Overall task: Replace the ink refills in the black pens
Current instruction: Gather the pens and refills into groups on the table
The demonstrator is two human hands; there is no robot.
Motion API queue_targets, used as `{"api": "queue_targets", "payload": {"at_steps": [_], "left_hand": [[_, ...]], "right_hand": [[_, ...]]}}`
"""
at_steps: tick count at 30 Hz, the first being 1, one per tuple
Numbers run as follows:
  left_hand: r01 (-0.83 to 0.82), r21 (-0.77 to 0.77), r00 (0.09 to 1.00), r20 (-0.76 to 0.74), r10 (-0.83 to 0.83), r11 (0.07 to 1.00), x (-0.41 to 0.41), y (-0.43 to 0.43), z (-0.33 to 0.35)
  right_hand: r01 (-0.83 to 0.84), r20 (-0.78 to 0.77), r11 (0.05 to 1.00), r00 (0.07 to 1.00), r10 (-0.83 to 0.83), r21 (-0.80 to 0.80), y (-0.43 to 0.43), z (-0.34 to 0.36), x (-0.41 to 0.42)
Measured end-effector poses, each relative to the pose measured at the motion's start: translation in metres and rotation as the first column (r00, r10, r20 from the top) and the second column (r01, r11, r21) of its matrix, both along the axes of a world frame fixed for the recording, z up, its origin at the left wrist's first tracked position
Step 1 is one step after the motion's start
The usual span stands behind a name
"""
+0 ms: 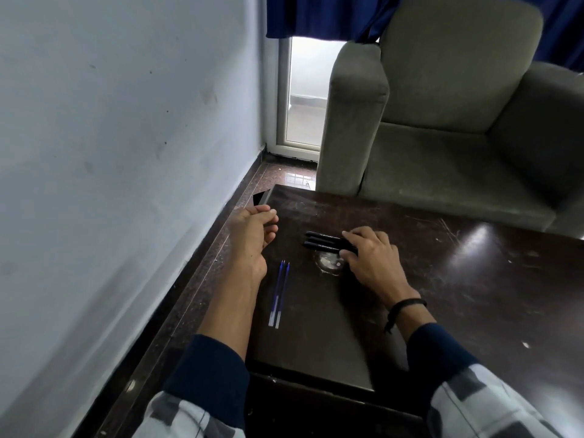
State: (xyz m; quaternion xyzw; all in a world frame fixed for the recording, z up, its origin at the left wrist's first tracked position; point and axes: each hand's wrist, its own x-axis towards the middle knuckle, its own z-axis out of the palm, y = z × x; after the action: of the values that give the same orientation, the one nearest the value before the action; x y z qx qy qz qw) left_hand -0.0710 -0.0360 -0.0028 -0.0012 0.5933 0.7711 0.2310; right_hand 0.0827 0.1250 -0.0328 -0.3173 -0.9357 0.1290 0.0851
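Right grip [369,257]: curled round the black pens [322,241].
Left grip [252,238]: relaxed, empty.
Advice: lift one pen only, leaving the refills [279,292] aligned.

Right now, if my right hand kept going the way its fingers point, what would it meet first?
The black pens: your right hand already grips their ends. Past them, probably your left hand, though depth is unclear.
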Motion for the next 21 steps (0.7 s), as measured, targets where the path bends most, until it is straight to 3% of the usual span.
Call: {"api": "queue_targets", "payload": {"at_steps": [7, 12, 17, 21], "left_hand": [[0.022, -0.004, 1.0, -0.018, -0.022, 1.0, 0.003, 0.004, -0.001], [0.094, -0.089, 0.99, -0.097, -0.102, 0.992, 0.016, 0.013, -0.005], [0.199, -0.332, 0.913, -0.28, -0.298, 0.922, 0.027, 0.022, -0.012], [0.278, -0.595, 0.783, -0.315, -0.537, 0.754, 0.042, 0.028, -0.015]], "right_hand": [[-0.059, 0.096, 0.998, 0.994, 0.058, 0.002, 0.024, -0.002, -0.019], [-0.142, 0.1, 0.99, 0.985, 0.143, -0.015, 0.032, 0.0, -0.019], [-0.256, 0.128, 0.965, 0.957, 0.262, -0.062, 0.038, 0.005, -0.006], [-0.316, 0.161, 0.947, 0.934, 0.32, -0.054, 0.042, 0.006, 0.017]]}}
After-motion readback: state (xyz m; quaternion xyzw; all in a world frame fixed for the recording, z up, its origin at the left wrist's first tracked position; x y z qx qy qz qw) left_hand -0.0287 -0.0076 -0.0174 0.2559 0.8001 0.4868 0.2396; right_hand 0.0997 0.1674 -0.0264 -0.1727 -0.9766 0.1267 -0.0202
